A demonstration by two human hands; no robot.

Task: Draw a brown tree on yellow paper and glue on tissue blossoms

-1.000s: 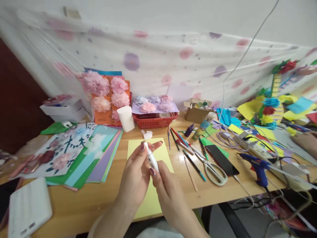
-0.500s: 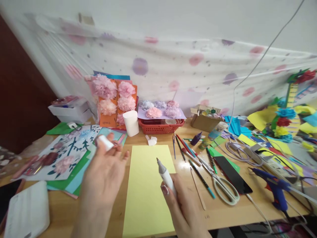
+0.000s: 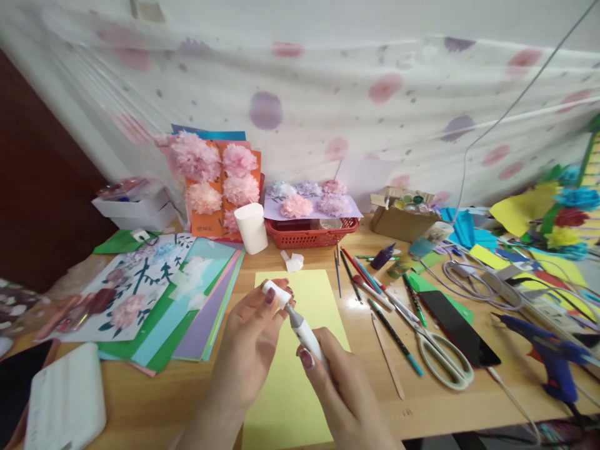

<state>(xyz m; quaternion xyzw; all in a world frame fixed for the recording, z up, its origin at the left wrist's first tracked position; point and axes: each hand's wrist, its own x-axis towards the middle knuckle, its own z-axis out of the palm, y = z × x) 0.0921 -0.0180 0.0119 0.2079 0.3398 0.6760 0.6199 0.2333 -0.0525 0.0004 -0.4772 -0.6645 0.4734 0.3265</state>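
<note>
My left hand (image 3: 253, 334) pinches a white marker cap (image 3: 276, 292) between thumb and fingers. In my right hand (image 3: 335, 381) is a white marker (image 3: 309, 340) with a grey collar, pointing up and to the left. The marker's tip is at the mouth of the cap, and whether it is inside cannot be made out. Both hands are held above a sheet of yellow paper (image 3: 300, 400) that lies lengthwise on the wooden table (image 3: 220, 390).
To the left lie coloured paper sheets (image 3: 197, 328) and a white device (image 3: 68, 397). Brushes, pens, scissors (image 3: 445, 359), a black phone (image 3: 459, 328) and a blue glue gun (image 3: 553, 350) cover the right. A red basket (image 3: 309, 236) and a white roll (image 3: 252, 228) stand behind.
My left hand has moved right with the cap, bringing it to the marker's tip. The right hand still holds the marker. The view has shifted slightly.
</note>
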